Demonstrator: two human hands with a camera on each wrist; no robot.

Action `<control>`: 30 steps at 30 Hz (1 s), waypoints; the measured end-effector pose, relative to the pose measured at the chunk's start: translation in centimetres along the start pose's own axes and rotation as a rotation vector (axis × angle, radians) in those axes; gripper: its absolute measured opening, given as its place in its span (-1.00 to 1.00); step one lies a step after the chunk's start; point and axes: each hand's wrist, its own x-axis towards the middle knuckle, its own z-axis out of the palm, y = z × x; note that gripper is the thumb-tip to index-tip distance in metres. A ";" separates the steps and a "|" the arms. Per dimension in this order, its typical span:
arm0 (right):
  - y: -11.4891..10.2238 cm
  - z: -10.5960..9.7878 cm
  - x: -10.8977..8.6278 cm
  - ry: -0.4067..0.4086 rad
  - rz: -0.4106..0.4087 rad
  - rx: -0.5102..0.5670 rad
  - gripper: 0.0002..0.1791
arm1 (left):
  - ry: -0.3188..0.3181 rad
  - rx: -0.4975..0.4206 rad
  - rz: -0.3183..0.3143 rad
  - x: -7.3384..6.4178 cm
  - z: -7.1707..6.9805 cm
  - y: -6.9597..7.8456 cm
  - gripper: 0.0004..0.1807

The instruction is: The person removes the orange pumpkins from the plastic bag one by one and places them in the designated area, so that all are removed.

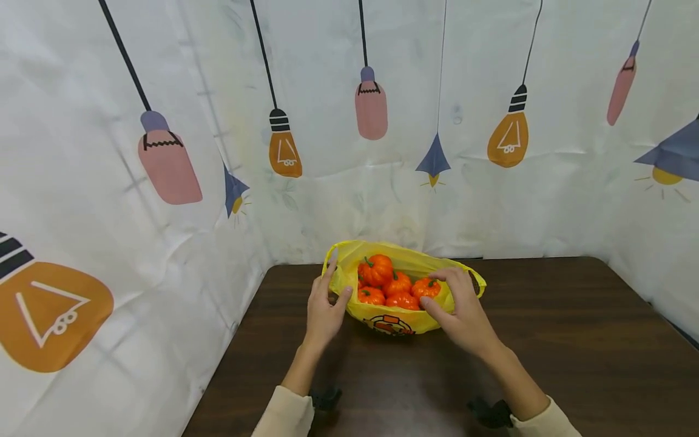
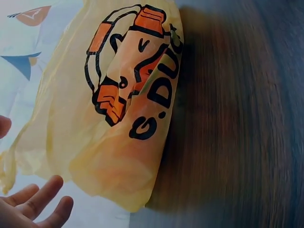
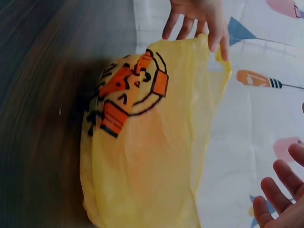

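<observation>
A yellow plastic bag (image 1: 428, 320) with a printed cartoon duck stands with its mouth spread wide. Inside lie several glossy, ribbed orange fruits with green stems, like small pumpkins (image 1: 378, 271). My left hand (image 1: 324, 312) is at the bag's left side, fingers extended by the left handle loop. Over the right part of the mouth, my right hand (image 1: 464, 312) has its thumb and fingers apart, close to the rightmost small pumpkin. In both wrist views the bag's printed side (image 2: 66, 109) hides the small pumpkins, and the near hand's fingers are spread.
The bag is on a dark brown wooden table (image 1: 568, 340), near its back edge. White cloth (image 1: 338, 200) printed with hanging lamps and bulbs encloses the table behind and at both sides. Black straps (image 1: 326, 399) are on the wrists, by the cream sleeves (image 1: 286, 414).
</observation>
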 end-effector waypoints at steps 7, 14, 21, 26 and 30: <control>1.1 2.4 0.6 -0.006 0.087 0.050 -0.60 | 0.032 -0.010 -0.056 0.2 0.8 -0.5 -0.37; 1.4 3.5 1.8 -0.028 0.205 0.100 -0.54 | 0.084 0.006 -0.095 0.5 1.0 -0.8 -0.44; 2.2 3.8 3.2 -0.044 0.252 0.167 -0.52 | 0.076 0.009 -0.097 0.9 1.2 -1.0 -0.48; 3.5 4.0 3.0 -0.094 0.264 0.136 -0.53 | 0.073 0.014 -0.076 0.9 1.4 -1.0 -0.50; 4.7 4.0 2.3 -0.161 0.289 0.064 -0.50 | 0.065 0.025 -0.076 0.8 1.3 -1.3 -0.53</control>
